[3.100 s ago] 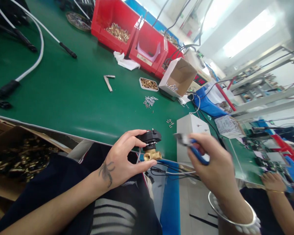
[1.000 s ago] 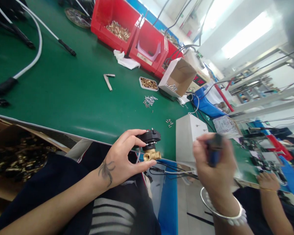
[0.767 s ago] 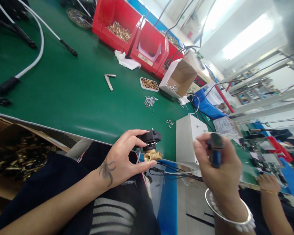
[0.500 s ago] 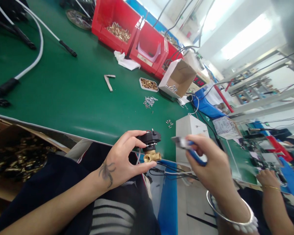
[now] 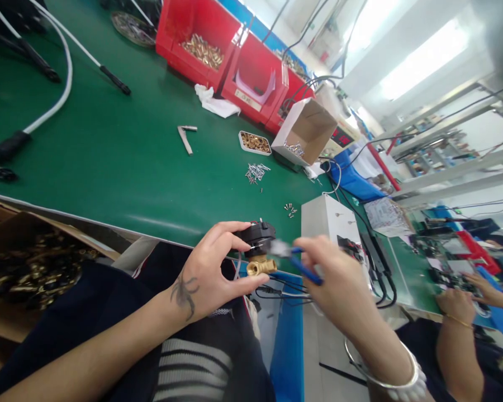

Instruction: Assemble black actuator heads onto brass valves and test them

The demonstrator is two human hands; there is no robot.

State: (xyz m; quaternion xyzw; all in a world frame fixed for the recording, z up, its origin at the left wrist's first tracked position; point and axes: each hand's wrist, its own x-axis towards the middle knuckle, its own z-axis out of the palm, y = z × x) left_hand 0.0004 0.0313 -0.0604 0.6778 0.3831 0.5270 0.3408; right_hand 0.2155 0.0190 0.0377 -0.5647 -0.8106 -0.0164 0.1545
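Note:
Between the thumb and fingers of my left hand (image 5: 216, 259) is a brass valve (image 5: 262, 267) with a black round head on top, held upright at the bench's front edge. A grey cable runs down beside it. My right hand (image 5: 337, 279) is closed around blue-handled pliers (image 5: 304, 265), whose metal jaws are blurred by motion. Those jaws are at the right side of the valve, just below its black head; whether they touch it I cannot tell. Small metal screws (image 5: 290, 210) and a heap of silvery pins (image 5: 257, 173) lie on the green bench (image 5: 142, 167) beyond.
Red bins (image 5: 251, 84) with brass parts line the back. Before them stand a small tray of brass pieces (image 5: 255, 143) and an open carton (image 5: 314, 131). A white box (image 5: 324, 220) is close to my right hand. A co-worker's hands (image 5: 456, 307) are at far right.
My right hand has moved left with the pliers, bringing their jaws from beyond the valve's right side up to it. My left hand and the valve have hardly moved.

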